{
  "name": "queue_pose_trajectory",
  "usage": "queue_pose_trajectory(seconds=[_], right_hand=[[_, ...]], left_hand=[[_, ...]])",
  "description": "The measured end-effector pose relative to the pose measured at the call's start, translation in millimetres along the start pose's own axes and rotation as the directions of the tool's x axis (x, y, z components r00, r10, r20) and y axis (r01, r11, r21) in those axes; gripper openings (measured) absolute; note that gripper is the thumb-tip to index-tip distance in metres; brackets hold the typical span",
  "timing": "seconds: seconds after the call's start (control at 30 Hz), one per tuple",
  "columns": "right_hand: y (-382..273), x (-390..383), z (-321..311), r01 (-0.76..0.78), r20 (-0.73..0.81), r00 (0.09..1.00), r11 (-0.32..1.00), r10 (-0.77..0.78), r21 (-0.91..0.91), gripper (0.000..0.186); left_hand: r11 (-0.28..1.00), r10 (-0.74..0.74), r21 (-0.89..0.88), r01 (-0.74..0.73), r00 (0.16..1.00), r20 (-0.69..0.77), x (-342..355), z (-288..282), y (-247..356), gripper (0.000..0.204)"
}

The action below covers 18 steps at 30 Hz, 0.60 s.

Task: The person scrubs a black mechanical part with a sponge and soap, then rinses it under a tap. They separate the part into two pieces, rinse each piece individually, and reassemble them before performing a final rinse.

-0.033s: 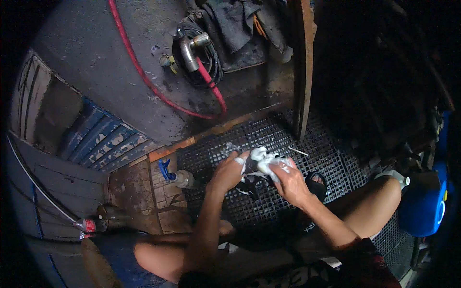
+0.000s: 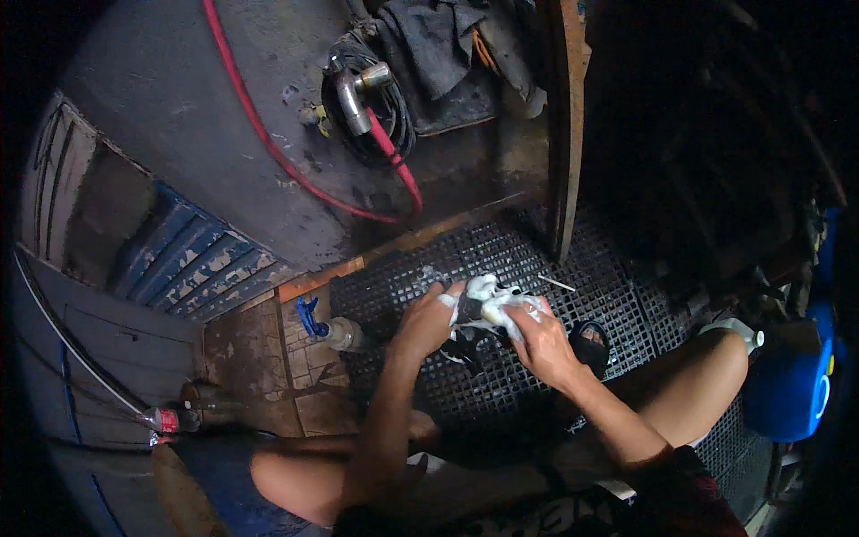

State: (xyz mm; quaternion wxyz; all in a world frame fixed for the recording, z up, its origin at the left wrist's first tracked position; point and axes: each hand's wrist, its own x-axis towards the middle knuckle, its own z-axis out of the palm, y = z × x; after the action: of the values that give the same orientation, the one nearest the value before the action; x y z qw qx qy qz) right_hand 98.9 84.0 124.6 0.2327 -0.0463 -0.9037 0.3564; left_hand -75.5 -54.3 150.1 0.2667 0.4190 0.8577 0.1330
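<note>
In the head view, my left hand (image 2: 428, 320) grips a dark, foam-covered object (image 2: 469, 313), its fingers curled at the object's left side. My right hand (image 2: 541, 338) presses a pale yellowish, lathered piece (image 2: 495, 311), possibly a sponge, against that object's right part; foam hides much of both. Beneath them is a black grid mat (image 2: 403, 277). A spray bottle (image 2: 343, 335) with a blue trigger stands left of my left hand. A thin white stick (image 2: 557, 283) lies on the mat above my right hand, and my sandalled foot (image 2: 592, 345) rests beyond it.
A red hose (image 2: 295, 174) runs to a metal tool (image 2: 351, 100) on coiled black cable, beside grey rags (image 2: 434, 49). A wooden post (image 2: 564, 134) rises at upper right. A blue jerrycan (image 2: 786, 394) and white container (image 2: 752, 333) sit right; a plastic bottle (image 2: 174, 421) lies left.
</note>
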Motion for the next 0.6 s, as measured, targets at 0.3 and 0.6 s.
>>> queue_pose_trajectory(seconds=[0.3, 0.6], right_hand=[[-2, -15, 15, -0.037, -0.054, 0.998, 0.997, 0.040, 0.070, 0.050], [20, 21, 21, -0.267, 0.044, 0.962, 0.895, 0.270, 0.357, 0.042]], left_hand=[[0.998, -0.045, -0.050, 0.041, 0.995, -0.085, -1, 18, -21, 0.057], [0.996, -0.091, -0.030, 0.088, 0.986, -0.140, -17, 33, -15, 0.060]])
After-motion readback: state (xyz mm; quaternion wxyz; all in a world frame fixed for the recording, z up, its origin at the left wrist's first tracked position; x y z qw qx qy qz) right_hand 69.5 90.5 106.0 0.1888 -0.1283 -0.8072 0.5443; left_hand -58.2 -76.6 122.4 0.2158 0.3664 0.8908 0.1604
